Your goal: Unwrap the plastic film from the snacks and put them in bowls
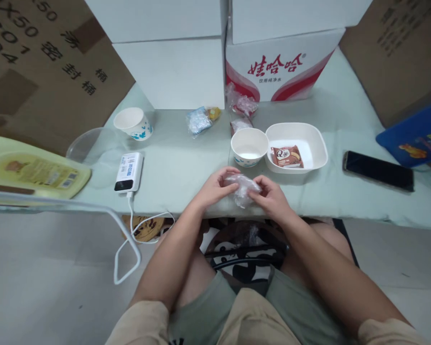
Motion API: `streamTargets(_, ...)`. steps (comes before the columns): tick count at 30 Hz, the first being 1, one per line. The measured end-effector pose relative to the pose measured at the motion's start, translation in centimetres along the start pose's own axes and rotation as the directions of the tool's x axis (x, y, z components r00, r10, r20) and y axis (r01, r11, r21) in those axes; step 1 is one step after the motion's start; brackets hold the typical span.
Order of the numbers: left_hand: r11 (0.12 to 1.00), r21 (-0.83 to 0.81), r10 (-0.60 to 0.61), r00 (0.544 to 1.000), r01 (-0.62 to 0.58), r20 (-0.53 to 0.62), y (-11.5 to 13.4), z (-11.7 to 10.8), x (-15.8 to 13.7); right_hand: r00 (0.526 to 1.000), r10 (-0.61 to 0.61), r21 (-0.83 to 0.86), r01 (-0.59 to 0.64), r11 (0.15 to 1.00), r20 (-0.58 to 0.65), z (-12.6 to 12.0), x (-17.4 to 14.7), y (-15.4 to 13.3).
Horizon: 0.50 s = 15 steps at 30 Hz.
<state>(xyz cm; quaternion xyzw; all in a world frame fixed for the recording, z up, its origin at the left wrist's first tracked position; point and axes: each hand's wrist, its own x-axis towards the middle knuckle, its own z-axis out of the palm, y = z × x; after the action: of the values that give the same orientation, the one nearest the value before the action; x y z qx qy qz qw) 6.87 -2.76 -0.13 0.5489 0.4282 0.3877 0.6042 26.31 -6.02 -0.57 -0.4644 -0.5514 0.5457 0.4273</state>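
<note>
Between my two hands is a crumpled piece of clear plastic wrap (pixel 242 190), held just above the table's front edge. My left hand (pixel 219 186) grips its left side, with the thumb on the near side. My right hand (pixel 269 195) pinches the right side between thumb and fingers. Whether anything is inside the wrap I cannot tell. Just beyond my hands stands a white paper cup (pixel 249 143) with a blue pattern. To its right is a white bowl (pixel 314 158) with a brown snack packet (pixel 287 156) lying in it.
Wrapped items (pixel 242 105) lie behind the cup, beside a blue and yellow packet (pixel 203 119). Another paper cup (pixel 132 123), a cabled power bank (pixel 129 171) and a yellow bottle (pixel 36 167) are left. A phone (pixel 379 170) lies right. Boxes (pixel 283 67) line the back.
</note>
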Motion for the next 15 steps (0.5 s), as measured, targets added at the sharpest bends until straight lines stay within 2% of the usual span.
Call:
streamTargets(2,0.998,-0.054,0.034,0.999,-0.036,-0.041,0.1,-0.4,0.4,0.993,-0.095,-0.133,0.084,0.988,-0.075,-1.1,-0.3,-1.1)
streamTargets(4,0.995,-0.093,0.029,0.996,-0.037,-0.083,0.3,-1.0,0.6,0.957,-0.251,-0.316,0.195,0.928,-0.147,-2.3,-0.1,-3.3)
streamTargets(6,0.994,-0.11,0.016,0.995,-0.026,-0.094,0.6,-1.6,0.5,0.914,-0.376,-0.512,0.252,0.821,-0.152,-3.3,1.0,-6.2)
streamTargets(8,0.992,-0.121,0.018,0.996,-0.029,-0.09,1.0,-2.0,0.4,0.912,-0.399,-0.69,0.233,0.686,-0.089,-3.7,3.3,-8.9)
streamTargets(10,0.99,-0.135,0.018,0.996,-0.03,-0.092,1.2,-2.3,0.2,0.943,-0.331,-0.84,0.203,0.503,0.03,-3.3,6.6,-10.4)
streamTargets(12,0.989,-0.142,0.011,0.995,-0.025,-0.096,1.4,-2.5,0.2,0.98,-0.138,-0.928,0.184,0.323,0.146,-2.3,10.4,-10.3)
streamTargets(13,0.99,-0.141,0.007,0.995,-0.02,-0.097,1.5,-2.6,0.1,0.985,-0.015,-0.949,0.169,0.266,0.171,-1.7,12.2,-9.7)
streamTargets(14,0.991,-0.135,0.005,0.996,-0.018,-0.094,1.5,-2.6,0.1,0.98,0.076,-0.956,0.161,0.247,0.185,-1.0,13.8,-8.8)
streamTargets(15,0.991,-0.13,0.009,0.996,-0.02,-0.09,1.5,-2.7,0.1,0.974,0.107,-0.952,0.168,0.258,0.201,-0.5,15.1,-7.8)
